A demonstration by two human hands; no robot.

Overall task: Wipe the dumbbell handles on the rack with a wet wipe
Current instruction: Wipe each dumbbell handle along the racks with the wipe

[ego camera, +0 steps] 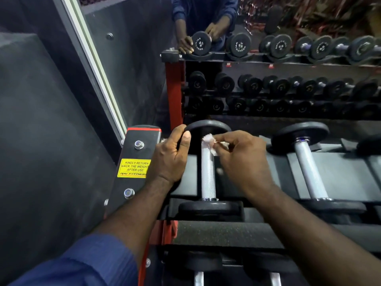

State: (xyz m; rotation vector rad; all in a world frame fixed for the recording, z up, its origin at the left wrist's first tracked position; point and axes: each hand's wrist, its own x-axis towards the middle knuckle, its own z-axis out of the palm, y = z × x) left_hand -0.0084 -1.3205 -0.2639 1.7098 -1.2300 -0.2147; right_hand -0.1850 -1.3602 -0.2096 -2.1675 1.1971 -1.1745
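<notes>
Left hand (pixel 169 155) grips the rim of the far head (pixel 208 127) of the dumbbell (pixel 208 182), fingers curled over it. Right hand (pixel 243 159) pinches a crumpled wet wipe (pixel 208 142) against the upper end of the knurled handle (pixel 208 172). The dumbbell lies at the left end of the rack (pixel 350 174), on its top shelf. Expect a heavy, rigid item liable to roll; steady it by a head. The wipe looks soft and easily torn. Fingers hide most of the wipe, the handle's underside is unseen, and the lower-shelf dumbbells are cut off.

yellow notice sticker (pixel 134 168): between two bolts (pixel 139 144) | mirror (pixel 144 79): upright behind | dark wall panel (pixel 41 141): far left
</notes>
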